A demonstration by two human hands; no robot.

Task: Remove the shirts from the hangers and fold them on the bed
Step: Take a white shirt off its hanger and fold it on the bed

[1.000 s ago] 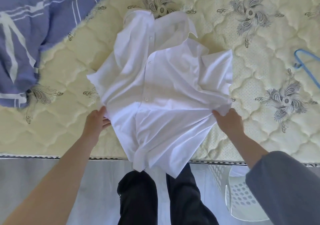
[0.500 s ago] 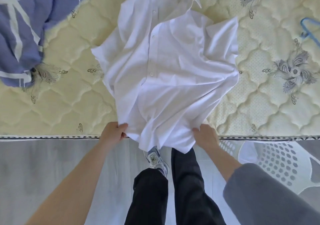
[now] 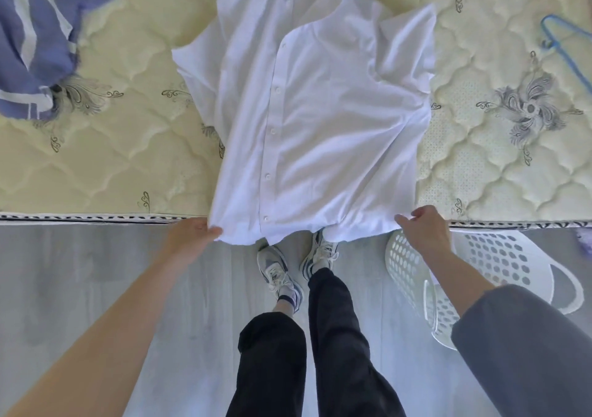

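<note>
**A:** Where is the white shirt (image 3: 314, 121)?

**B:** It lies on the bed (image 3: 112, 160), at 12 o'clock from you. The buttons face up. The bottom edge hangs just over the near side of the bed.

**A:** What are my hands doing?

**B:** Your left hand (image 3: 189, 240) is at 7 o'clock. Its fingers are curled and pinch the shirt's bottom left corner. Your right hand (image 3: 423, 234) is at 5 o'clock. Its thumb and bent fingers pinch the bottom right corner.

**A:** What else is there?

**B:** A blue striped shirt (image 3: 32, 32) lies on the bed at 10 o'clock. A blue hanger (image 3: 567, 48) lies at 2 o'clock. A white basket (image 3: 499, 266) sits on the floor at 4 o'clock, under your right arm.
</note>
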